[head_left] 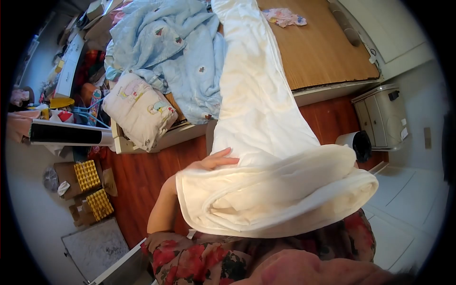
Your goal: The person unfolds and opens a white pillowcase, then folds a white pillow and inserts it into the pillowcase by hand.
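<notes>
A long white quilt (254, 80) stretches from the bed toward me, with its near end folded over in a thick, loose layer above my lap. My left hand (211, 162) holds the quilt at the left side of this fold, its fingers lying along the fabric and the thumb hidden. Only a sliver of my right hand (356, 165) shows at the fold's right edge, and the fabric covers its fingers. On the bed, a rumpled light blue blanket (190, 57) lies left of the quilt, beside a pale pillow (137, 109) with cartoon prints.
The bed (327, 52) has a bare tan surface on the right, with a small pink printed cloth (285, 17) on it. A waste bin (354, 142) and a beige cabinet (380, 116) stand at right. Cardboard boxes and yellow egg-crate pieces (87, 175) sit on the wooden floor at left.
</notes>
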`<state>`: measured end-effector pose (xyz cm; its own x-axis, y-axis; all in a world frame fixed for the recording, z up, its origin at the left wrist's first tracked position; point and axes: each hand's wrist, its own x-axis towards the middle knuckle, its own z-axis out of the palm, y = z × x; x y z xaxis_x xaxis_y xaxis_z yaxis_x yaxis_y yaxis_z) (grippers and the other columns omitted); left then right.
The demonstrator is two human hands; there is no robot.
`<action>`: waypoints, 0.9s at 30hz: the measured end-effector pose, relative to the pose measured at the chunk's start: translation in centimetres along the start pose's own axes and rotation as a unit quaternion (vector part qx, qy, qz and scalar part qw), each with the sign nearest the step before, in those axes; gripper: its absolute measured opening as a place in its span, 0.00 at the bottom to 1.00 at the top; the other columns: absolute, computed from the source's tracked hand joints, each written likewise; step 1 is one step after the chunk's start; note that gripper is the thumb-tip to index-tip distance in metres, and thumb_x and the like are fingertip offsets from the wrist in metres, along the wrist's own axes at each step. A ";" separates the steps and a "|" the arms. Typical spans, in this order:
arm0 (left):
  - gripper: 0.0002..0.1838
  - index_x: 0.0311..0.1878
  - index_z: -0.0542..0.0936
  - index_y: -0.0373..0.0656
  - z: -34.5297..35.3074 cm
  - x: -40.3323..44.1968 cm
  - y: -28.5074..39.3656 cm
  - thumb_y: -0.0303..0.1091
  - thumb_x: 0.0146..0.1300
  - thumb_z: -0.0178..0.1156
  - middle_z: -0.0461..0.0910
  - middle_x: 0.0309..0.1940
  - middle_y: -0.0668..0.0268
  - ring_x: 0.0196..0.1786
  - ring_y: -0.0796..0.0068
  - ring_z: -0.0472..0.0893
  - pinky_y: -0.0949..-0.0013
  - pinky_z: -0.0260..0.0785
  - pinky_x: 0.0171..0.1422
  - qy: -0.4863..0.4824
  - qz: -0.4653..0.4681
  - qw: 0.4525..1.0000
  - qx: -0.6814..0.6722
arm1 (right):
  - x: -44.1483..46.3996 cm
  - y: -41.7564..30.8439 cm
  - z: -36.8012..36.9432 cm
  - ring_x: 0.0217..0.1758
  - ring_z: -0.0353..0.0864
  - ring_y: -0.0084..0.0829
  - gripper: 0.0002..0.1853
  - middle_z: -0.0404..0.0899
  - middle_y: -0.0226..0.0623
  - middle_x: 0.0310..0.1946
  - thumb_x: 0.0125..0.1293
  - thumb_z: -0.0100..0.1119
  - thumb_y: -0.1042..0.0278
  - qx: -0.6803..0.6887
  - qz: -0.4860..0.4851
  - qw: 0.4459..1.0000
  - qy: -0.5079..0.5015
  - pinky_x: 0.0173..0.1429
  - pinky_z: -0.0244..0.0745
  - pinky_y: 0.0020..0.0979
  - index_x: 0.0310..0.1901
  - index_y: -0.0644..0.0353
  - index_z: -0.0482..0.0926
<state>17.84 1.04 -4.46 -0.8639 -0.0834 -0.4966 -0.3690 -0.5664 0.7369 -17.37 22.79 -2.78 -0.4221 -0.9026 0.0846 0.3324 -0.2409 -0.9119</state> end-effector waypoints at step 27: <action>0.46 0.73 0.58 0.36 -3.9 7.5 0.2 0.43 0.57 0.70 0.72 0.64 0.58 0.65 0.64 0.72 0.62 0.64 0.70 0.159 0.205 0.956 -0.139 | 6.1 2.6 -2.7 0.67 0.69 0.33 0.36 0.70 0.40 0.65 0.60 0.68 0.69 -0.037 0.178 0.982 -0.048 0.69 0.67 0.37 0.68 0.64 0.64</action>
<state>12.59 -2.90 -9.80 -0.7518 -0.5654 -0.3393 0.1221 -0.6250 0.7710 -21.39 17.61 -5.68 -0.2065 -0.9555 -0.2108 0.3806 0.1200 -0.9169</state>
